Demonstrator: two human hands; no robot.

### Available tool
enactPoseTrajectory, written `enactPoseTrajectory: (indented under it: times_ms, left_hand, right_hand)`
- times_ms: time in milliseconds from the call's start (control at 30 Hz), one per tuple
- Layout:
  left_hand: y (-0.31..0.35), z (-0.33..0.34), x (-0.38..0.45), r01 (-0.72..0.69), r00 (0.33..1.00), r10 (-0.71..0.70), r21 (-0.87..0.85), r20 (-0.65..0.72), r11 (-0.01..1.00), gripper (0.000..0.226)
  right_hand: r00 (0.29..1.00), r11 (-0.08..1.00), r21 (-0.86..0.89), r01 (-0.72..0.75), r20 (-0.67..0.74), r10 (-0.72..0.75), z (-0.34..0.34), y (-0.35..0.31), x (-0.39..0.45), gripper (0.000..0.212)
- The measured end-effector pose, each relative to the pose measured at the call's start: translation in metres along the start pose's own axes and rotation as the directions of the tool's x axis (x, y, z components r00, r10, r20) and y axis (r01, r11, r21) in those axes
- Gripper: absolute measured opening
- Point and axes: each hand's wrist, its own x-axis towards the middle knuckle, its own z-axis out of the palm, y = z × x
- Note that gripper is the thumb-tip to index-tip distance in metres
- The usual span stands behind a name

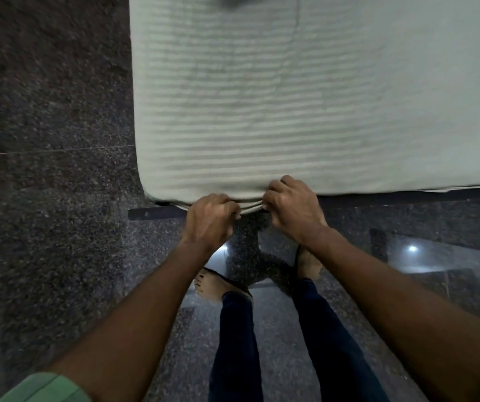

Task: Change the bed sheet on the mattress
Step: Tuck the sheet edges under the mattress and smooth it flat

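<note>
A pale green bed sheet (291,105) with faint horizontal stripes covers the mattress, which fills the upper middle and right of the head view. At the mattress's near edge, close to its left corner, my left hand (208,220) grips a bunched fold of the sheet with curled fingers. My right hand (292,208) grips the same edge just to the right, knuckles up. Small creases run between the two hands. The mattress itself is hidden under the sheet.
A dark bed frame bar (157,213) shows under the near edge. Polished dark granite floor (53,198) lies left of and below the bed. My feet in sandals (218,284) stand close to the bed's edge. A dark blurred object (235,0) sits at the top.
</note>
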Motion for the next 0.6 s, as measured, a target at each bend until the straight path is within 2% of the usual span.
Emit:
enactPoseTrajectory:
  times_ms: [133,200,300,367,500,600]
  left_hand:
    - [0.002,-0.012,0.010,0.120,0.991,-0.119,0.017,-0.061,0.993,0.008]
    - [0.001,-0.019,0.020,0.154,0.984,-0.148,0.060,-0.100,0.986,0.015]
    - [-0.005,-0.023,0.044,0.235,0.971,-0.230,0.106,-0.058,0.966,0.041]
    - [-0.007,-0.019,0.058,0.255,0.967,-0.254,0.151,-0.022,0.955,0.041]
    - [-0.004,-0.013,0.074,0.237,0.964,-0.257,0.233,0.060,0.943,0.036]
    - [-0.018,-0.013,0.065,0.181,0.981,-0.186,0.084,0.056,0.980,0.042]
  right_hand:
    - [0.977,0.974,0.091,-0.206,0.072,0.200,-0.020,-0.009,0.023,0.026]
    - [0.958,0.955,0.108,-0.276,0.112,0.264,-0.024,-0.012,0.036,0.040]
    - [0.932,0.944,0.017,-0.330,0.161,0.323,-0.020,-0.018,0.051,0.060]
    - [0.912,0.932,-0.061,-0.358,0.190,0.363,-0.012,-0.021,0.060,0.068]
    - [0.878,0.913,-0.095,-0.397,0.249,0.408,-0.007,-0.023,0.074,0.062]
    - [0.826,0.882,0.083,-0.464,0.401,0.397,-0.020,-0.015,0.078,0.059]
